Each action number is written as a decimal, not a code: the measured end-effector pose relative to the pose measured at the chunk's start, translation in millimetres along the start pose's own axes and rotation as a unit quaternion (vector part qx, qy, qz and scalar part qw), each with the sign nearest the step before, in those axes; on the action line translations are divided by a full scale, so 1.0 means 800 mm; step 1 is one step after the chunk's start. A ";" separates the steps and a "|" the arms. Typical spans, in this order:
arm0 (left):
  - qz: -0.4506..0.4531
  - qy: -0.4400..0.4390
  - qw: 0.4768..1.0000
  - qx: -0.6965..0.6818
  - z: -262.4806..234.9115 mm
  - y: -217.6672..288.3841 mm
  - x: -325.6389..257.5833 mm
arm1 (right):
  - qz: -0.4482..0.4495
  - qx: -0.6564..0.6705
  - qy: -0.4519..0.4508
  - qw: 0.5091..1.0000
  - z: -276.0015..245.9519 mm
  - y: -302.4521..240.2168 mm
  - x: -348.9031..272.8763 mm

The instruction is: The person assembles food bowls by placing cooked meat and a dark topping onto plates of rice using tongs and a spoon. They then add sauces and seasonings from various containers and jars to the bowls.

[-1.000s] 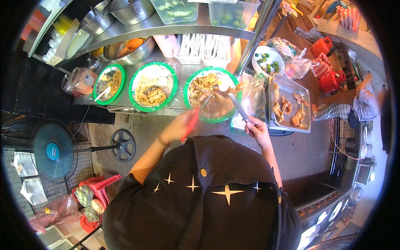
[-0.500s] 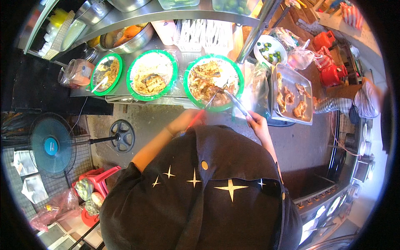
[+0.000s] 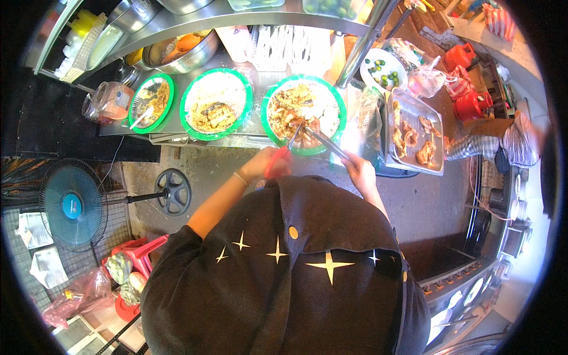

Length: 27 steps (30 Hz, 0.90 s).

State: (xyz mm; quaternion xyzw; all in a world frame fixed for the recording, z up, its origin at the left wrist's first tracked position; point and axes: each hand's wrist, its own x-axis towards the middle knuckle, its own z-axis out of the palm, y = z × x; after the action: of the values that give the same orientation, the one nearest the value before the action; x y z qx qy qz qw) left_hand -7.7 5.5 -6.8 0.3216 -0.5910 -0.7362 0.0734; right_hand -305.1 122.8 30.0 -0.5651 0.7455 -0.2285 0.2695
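Observation:
My left hand (image 3: pixel 258 164) grips red-handled scissors (image 3: pixel 278 161), their blades reaching down into the food. My right hand (image 3: pixel 361 172) is closed round metal tongs (image 3: pixel 327 143), whose tips meet pieces of browned meat (image 3: pixel 293 121) beside the blades. This meat lies with white rice on a green-rimmed plate (image 3: pixel 342 121) at the counter's near edge. Left of it stands a second green-rimmed plate (image 3: pixel 245 112) with rice and a browned, fried-looking portion. Farther left, a third green-rimmed plate (image 3: pixel 172 97) holds food and a white utensil.
A metal tray (image 3: pixel 437 160) of cooked meat pieces sits to the right, near a white bowl (image 3: pixel 404 70) of green citrus. Behind the plates are a white basket (image 3: pixel 255 56) and a steel pot (image 3: pixel 204 52). A shelf (image 3: pixel 278 21) overhangs the counter; a fan (image 3: pixel 74 204) stands left.
My left hand has moved slightly up and left, with the scissors' red handles now spread wider. The tongs have shifted a little left over the meat, and my right hand has lowered slightly.

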 end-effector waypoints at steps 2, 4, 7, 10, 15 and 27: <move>0.002 0.005 0.999 -0.037 0.004 0.002 0.000 | -0.020 -0.013 0.019 1.000 0.001 0.002 -0.001; -0.011 0.022 1.000 -0.017 0.005 0.006 0.002 | -0.038 -0.017 0.036 0.998 0.003 0.004 -0.002; -0.015 0.025 1.000 -0.007 0.005 0.014 0.000 | -0.029 -0.022 0.037 0.999 0.002 0.001 -0.002; 0.000 0.007 1.000 0.013 0.001 0.015 0.004 | -0.036 -0.033 0.046 0.998 0.001 0.005 -0.002; -0.017 -0.020 1.000 0.004 -0.002 0.018 0.003 | -0.026 -0.012 0.050 0.998 0.000 0.020 0.000; 0.072 -0.079 0.994 -0.012 0.021 0.031 0.017 | 0.044 0.313 0.035 0.948 0.028 0.019 -0.015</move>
State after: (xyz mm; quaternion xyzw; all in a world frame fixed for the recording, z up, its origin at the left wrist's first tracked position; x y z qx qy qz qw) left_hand -34.6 5.2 11.9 0.2183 -0.6080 -0.7588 0.0834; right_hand -298.7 137.5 4.6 -0.4111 0.6695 -0.4577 0.4163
